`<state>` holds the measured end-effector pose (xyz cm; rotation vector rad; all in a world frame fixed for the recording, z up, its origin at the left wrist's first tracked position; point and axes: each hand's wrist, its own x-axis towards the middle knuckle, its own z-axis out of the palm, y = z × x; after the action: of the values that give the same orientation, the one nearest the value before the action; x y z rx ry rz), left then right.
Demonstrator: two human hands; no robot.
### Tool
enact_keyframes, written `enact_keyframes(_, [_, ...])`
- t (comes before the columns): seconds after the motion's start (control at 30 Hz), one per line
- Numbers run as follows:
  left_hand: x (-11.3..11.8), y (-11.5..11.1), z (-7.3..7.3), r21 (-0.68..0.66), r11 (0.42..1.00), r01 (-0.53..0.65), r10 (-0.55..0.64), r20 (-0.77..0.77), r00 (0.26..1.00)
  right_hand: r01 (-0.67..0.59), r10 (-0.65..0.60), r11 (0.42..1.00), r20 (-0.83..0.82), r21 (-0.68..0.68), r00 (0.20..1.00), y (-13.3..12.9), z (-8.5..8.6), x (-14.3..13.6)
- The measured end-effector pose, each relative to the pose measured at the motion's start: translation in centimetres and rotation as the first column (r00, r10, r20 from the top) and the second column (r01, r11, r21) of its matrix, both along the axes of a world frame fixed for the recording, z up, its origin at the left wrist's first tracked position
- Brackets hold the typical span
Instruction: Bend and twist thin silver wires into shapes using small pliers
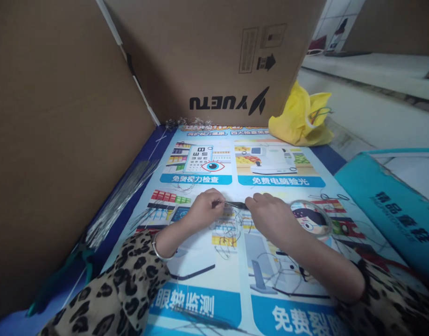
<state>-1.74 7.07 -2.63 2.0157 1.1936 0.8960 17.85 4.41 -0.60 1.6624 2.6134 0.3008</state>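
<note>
Over the middle of a printed poster (235,191), my left hand (210,207) is pinched around something small that I cannot make out. My right hand (270,214) is wrapped round the dark handle of a thin pointed tool (238,205), whose metal tip reaches the fingertips of my left hand. Thin wire pieces (225,238) lie scattered on the poster below the hands. Beside my right hand sits a clear round dish (328,219), partly behind the wrist.
A bundle of straight wires (119,200) and green-handled pliers (63,275) lie at the left. Cardboard walls (200,56) stand behind and left. A yellow bag (298,116) is at the back right, a turquoise box (385,200) at the right.
</note>
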Motion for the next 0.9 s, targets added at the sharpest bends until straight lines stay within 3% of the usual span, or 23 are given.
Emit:
enact_keyframes(0.4, [0.07,-0.12,0.17,0.048,0.999,0.006,-0.004,-0.037,0.999,-0.009,0.005,0.999,0.087,0.048,0.996,-0.28,0.58,-0.44])
enact_keyframes(0.7, [0.11,0.01,0.1,0.101,0.995,0.007,0.001,-0.085,0.996,0.021,-0.022,1.0,0.102,0.011,0.995,-0.43,0.62,-0.82])
enact_keyframes(0.9, [0.06,0.0,-0.06,0.077,0.997,-0.001,0.004,-0.031,1.0,0.018,-0.016,0.999,0.053,-0.028,0.998,-0.12,0.17,-0.46])
